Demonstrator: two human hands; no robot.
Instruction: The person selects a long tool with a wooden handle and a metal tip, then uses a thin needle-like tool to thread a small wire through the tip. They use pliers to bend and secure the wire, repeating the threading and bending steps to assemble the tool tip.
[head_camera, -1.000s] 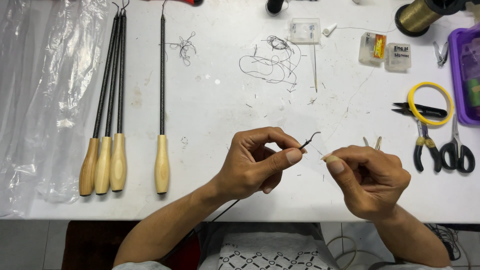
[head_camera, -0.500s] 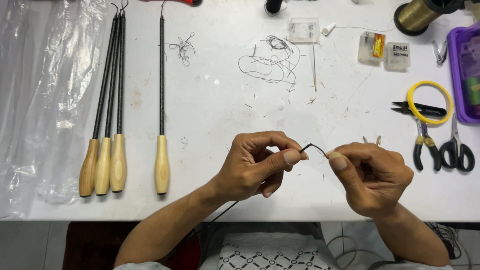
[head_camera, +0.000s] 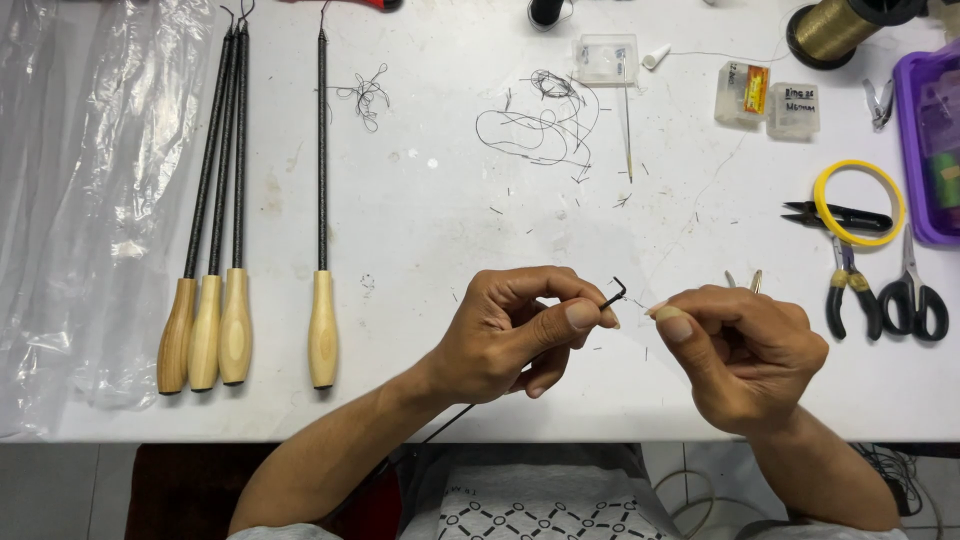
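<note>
The left hand (head_camera: 510, 335) pinches a thin black rod's hooked tip (head_camera: 615, 293) between thumb and forefinger, steadying it. The right hand (head_camera: 745, 355), fingers closed, holds something fine just beside it. Spare wooden-handled rods (head_camera: 210, 330) lie left on the worktop (head_camera: 420, 210).

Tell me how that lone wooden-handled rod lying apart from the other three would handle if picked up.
The lone rod looks straight and thin, so probably stiff. Its bulbous wooden handle likely carries most of the weight, so it may tip handle-down. Being round, it could roll on the white table.
</note>
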